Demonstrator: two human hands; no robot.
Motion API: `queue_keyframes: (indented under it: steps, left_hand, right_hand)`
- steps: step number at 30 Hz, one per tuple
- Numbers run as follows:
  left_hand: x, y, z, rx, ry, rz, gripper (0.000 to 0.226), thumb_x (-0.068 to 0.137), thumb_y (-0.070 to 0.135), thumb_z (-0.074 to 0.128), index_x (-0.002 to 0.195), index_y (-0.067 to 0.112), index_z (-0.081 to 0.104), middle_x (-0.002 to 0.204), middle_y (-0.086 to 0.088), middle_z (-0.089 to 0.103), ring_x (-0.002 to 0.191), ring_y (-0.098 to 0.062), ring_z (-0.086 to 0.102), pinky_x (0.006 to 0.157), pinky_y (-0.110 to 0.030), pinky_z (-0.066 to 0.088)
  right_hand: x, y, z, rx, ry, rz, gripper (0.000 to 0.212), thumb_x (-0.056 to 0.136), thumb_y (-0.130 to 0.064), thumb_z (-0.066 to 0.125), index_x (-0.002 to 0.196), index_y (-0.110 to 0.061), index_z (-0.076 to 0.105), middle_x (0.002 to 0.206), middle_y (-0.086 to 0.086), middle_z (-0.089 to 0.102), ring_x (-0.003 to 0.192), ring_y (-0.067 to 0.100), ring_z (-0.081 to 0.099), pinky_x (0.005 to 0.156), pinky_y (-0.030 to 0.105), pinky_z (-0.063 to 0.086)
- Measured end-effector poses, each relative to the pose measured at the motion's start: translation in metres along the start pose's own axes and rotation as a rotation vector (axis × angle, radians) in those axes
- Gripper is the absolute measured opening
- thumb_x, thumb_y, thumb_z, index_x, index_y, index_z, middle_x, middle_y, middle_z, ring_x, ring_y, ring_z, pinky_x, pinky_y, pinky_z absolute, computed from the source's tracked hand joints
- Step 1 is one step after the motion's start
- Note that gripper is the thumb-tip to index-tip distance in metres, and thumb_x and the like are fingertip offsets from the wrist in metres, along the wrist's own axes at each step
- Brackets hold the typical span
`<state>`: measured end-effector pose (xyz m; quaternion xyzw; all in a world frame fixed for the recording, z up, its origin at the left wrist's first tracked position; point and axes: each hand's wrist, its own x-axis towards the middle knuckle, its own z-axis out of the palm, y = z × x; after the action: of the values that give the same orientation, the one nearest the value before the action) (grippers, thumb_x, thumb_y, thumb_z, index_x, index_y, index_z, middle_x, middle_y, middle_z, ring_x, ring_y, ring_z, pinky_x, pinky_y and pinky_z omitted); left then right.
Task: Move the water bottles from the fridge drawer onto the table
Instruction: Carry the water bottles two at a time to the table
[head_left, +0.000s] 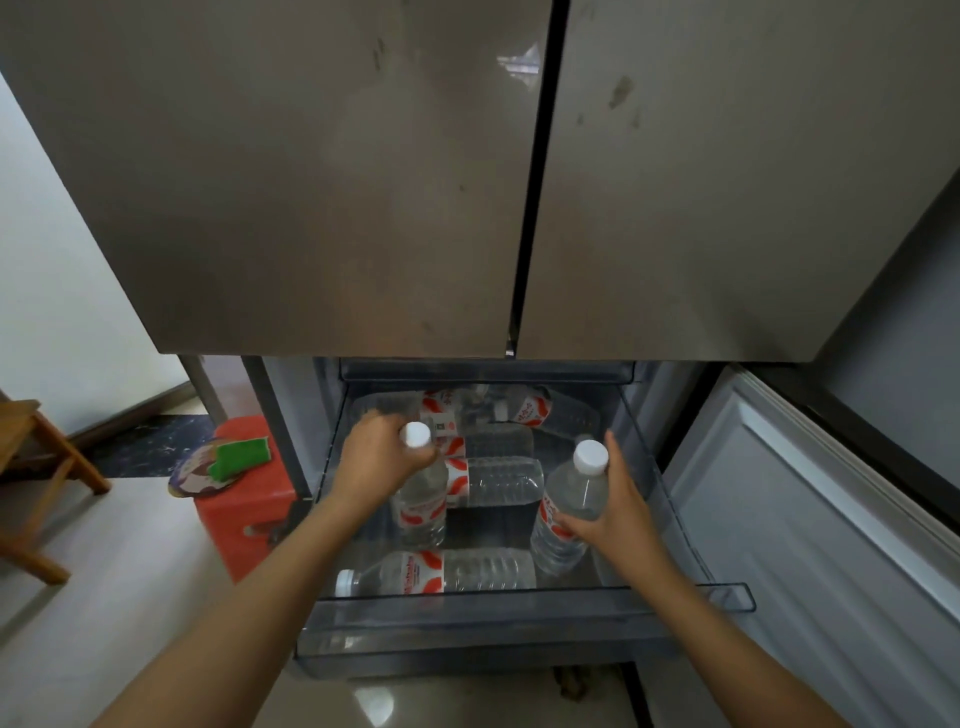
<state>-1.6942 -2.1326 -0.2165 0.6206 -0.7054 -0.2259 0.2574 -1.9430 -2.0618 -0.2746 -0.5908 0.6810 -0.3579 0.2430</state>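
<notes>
— Gripping, both of them. Fingers of the left hand (382, 457) were curled round the neck of the left bottle (422, 512), just under its white cap. The right hand (618, 514) held the right bottle (571, 493) by the body, thumb across the label, fingers laid up the far side.

— Where were those bottles?

— Inside the open drawer (467, 608), both roughly upright. Whether their bases sat on the drawer bottom, I could not tell.

— Any room round them?

— Some. A bare patch lay between the two. The front bottle (457, 571) lay on its side along the clear front wall, just below the left bottle. The middle bottle (501, 480) lay crosswise between the held ones, and the back bottles (530, 408) were piled near the rear wall. The right bottle stood near the drawer's right edge.

— Overhead?

— The fridge doors (311, 182) were shut above the back of the drawer. A lower door (810, 519) stood open on the right.

— And the room?

— Pale floor (104, 597). A red stool (249, 509) stood just left of the drawer with a green sponge (244, 457) on top. A wooden chair (36, 467) stood farther left.
</notes>
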Motion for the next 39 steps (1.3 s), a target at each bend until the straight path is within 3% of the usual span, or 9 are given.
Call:
queue_keyframes:
  steps: [4,7,12,16,20,27,32,35,39]
  left_hand:
    - [-0.007,-0.017,0.014,-0.183,-0.059,-0.062,0.038,0.073,0.03,0.073,0.103,0.019,0.052,0.11,-0.006,0.052,0.105,-0.025,0.05,0.09,-0.044,0.047]
    - [-0.012,-0.02,0.018,-0.334,-0.137,-0.123,0.058,0.068,0.019,0.078,0.116,0.021,0.046,0.117,-0.003,0.052,0.113,-0.026,0.049,0.096,-0.051,0.044]
    - [-0.02,-0.021,0.031,-0.372,-0.133,-0.147,0.072,0.065,-0.001,0.077,0.124,0.014,0.039,0.116,-0.005,0.051,0.112,-0.025,0.05,0.095,-0.046,0.046]
    - [-0.023,-0.027,0.039,-0.37,-0.075,-0.15,0.071,0.064,0.001,0.078,0.122,0.015,0.04,0.118,-0.008,0.054,0.112,-0.026,0.051,0.094,-0.049,0.046]
    - [-0.025,-0.03,0.041,-0.368,-0.046,-0.139,0.071,0.063,0.002,0.079,0.122,0.016,0.042,0.117,-0.009,0.055,0.109,-0.026,0.052,0.093,-0.046,0.047]
    - [-0.034,-0.022,0.026,-0.466,0.082,-0.084,0.068,0.063,0.001,0.078,0.111,0.029,0.039,0.107,0.0,0.054,0.104,-0.021,0.053,0.087,-0.04,0.048]
    - [-0.045,-0.007,-0.011,-0.547,0.182,-0.013,0.067,0.063,0.004,0.079,0.112,0.027,0.04,0.096,0.017,0.052,0.091,-0.009,0.053,0.079,-0.028,0.046]
    - [-0.052,0.004,-0.041,-0.548,0.288,-0.011,0.067,0.066,0.002,0.077,0.117,0.024,0.04,0.098,0.015,0.05,0.094,-0.007,0.049,0.078,-0.021,0.043]
    - [-0.069,0.008,-0.085,-0.59,0.426,-0.015,0.072,0.063,0.007,0.078,0.123,0.021,0.04,0.116,0.001,0.052,0.106,-0.017,0.052,0.088,-0.036,0.048]
  right_hand:
    - [0.002,0.003,0.002,0.006,-0.007,0.03,0.106,0.063,-0.024,0.083,0.144,-0.025,0.015,0.144,0.005,0.035,0.134,0.022,0.032,0.11,0.043,0.032]
    - [0.002,0.006,0.003,0.004,-0.002,0.066,0.098,0.062,-0.025,0.083,0.14,-0.022,0.024,0.136,0.006,0.042,0.128,0.024,0.04,0.104,0.047,0.039]
    - [0.003,0.006,0.001,0.035,-0.04,0.077,0.092,0.06,-0.024,0.084,0.135,-0.025,0.029,0.129,0.001,0.047,0.121,0.021,0.045,0.1,0.043,0.043]
    - [0.003,0.005,0.001,0.082,-0.093,0.078,0.085,0.063,-0.022,0.082,0.129,-0.032,0.03,0.128,-0.001,0.048,0.12,0.017,0.047,0.101,0.043,0.044]
    - [0.005,0.005,0.004,-0.009,-0.07,0.084,0.093,0.058,-0.038,0.082,0.134,-0.023,0.031,0.13,0.001,0.046,0.12,0.019,0.047,0.099,0.044,0.044]
    - [0.006,-0.009,0.006,0.022,-0.016,0.06,0.068,0.061,-0.024,0.084,0.118,-0.02,0.048,0.113,-0.005,0.054,0.11,0.018,0.054,0.093,0.036,0.048]
    - [0.007,-0.046,-0.006,-0.037,-0.025,-0.084,0.071,0.062,-0.03,0.083,0.123,-0.022,0.047,0.112,-0.007,0.053,0.108,0.015,0.054,0.089,0.031,0.047]
    - [0.013,-0.09,-0.021,0.036,-0.056,-0.219,0.075,0.06,-0.031,0.084,0.124,-0.03,0.044,0.115,-0.007,0.055,0.105,0.012,0.054,0.089,0.03,0.047]
    - [0.014,-0.152,-0.035,0.266,-0.161,-0.334,0.067,0.06,-0.02,0.084,0.105,-0.046,0.041,0.105,-0.024,0.053,0.094,-0.006,0.055,0.078,0.013,0.045]
